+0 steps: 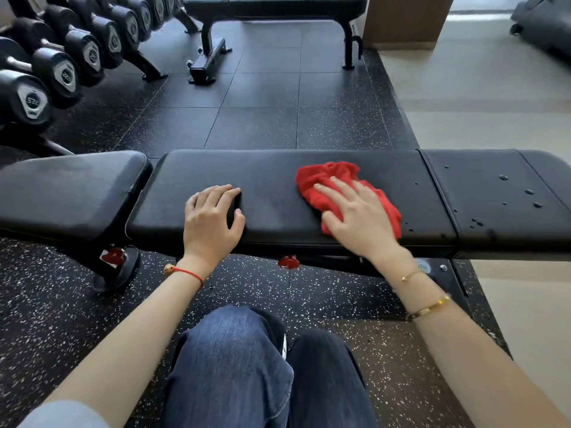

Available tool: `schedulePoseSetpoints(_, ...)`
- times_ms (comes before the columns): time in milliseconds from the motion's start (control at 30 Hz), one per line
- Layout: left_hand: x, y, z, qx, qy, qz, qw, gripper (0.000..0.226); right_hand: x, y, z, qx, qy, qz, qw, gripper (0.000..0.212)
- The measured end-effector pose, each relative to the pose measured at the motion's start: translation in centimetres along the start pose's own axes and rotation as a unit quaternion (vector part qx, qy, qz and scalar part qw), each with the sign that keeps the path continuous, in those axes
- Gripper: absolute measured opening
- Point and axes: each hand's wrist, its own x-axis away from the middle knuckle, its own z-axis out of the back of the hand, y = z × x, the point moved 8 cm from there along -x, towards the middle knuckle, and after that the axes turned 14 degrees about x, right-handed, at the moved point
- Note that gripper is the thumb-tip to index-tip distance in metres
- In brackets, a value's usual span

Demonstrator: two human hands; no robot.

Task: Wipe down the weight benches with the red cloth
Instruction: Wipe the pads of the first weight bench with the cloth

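- Right hand (361,211) lay flat, fingers spread, pressing the crumpled red cloth (346,193) onto the black padded weight bench (272,180), presumably for wiping pressure.
- Left hand (211,217) rested loosely on the pad holding nothing, probably bracing.
- Droplets (503,177) to the right looked unwiped, though glare made it hard to say.

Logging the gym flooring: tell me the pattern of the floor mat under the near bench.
Black rubber floor mat speckled with small white flecks, clearest in the head view.

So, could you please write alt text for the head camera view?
A person's right hand presses a red cloth flat on a black weight bench, while the left hand rests on the pad. Water droplets dot the bench's right section; dumbbells line the upper left.
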Motion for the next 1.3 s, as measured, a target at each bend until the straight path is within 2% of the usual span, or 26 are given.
schedulePoseSetpoints(100,0.0,0.1,-0.1,-0.009,-0.001,0.006,1.0,0.041,-2.9,4.3,-0.4,0.029,-0.032,-0.103,0.994,0.053)
schedulePoseSetpoints(167,0.0,0.2,-0.2,-0.01,-0.004,0.01,1.0,0.041,-4.8,3.2,-0.5,0.027,-0.043,-0.118,0.992,0.053)
schedulePoseSetpoints(267,0.0,0.3,-0.1,-0.011,-0.007,0.008,1.0,0.042,-5.2,-3.5,-0.3,0.021,-0.041,-0.018,0.999,0.053)
schedulePoseSetpoints(367,-0.1,0.2,-0.2,-0.011,-0.013,0.007,1.0,0.044,-2.1,-9.0,0.0,-0.007,-0.027,0.081,0.996,0.054)
schedulePoseSetpoints(500,0.0,0.1,-0.1,-0.004,-0.014,0.002,1.0,0.044,1.4,-8.0,0.4,-0.028,-0.007,0.124,0.992,0.055)
schedulePoseSetpoints(567,0.0,0.1,-0.1,-0.004,-0.012,0.001,1.0,0.044,1.0,-4.5,0.3,-0.02,-0.003,0.094,0.995,0.055)
schedulePoseSetpoints(667,0.0,0.2,-0.1,-0.008,-0.012,0.001,1.0,0.043,-1.8,0.9,0.0,0.005,-0.02,-0.007,1.0,0.052)
schedulePoseSetpoints(767,0.1,0.3,-0.1,-0.007,-0.007,0.005,1.0,0.042,-4.6,0.9,-0.2,0.016,-0.035,-0.068,0.997,0.05)
schedulePoseSetpoints(933,0.0,0.4,0.1,0.0,-0.002,0.003,1.0,0.042,-3.5,-8.6,0.0,0.002,-0.028,0.066,0.997,0.053)
schedulePoseSetpoints(1000,0.0,0.3,0.0,0.005,-0.006,0.002,1.0,0.043,-1.6,-9.9,0.2,-0.012,-0.019,0.108,0.994,0.054)
schedulePoseSetpoints(1133,0.1,0.1,0.1,0.006,-0.005,-0.004,1.0,0.043,0.1,-5.8,0.3,-0.011,0.0,0.109,0.994,0.054)
schedulePoseSetpoints(1300,0.1,0.2,-0.1,-0.002,0.0,0.0,1.0,0.042,-4.9,1.8,-0.5,0.017,-0.037,-0.024,0.999,0.052)
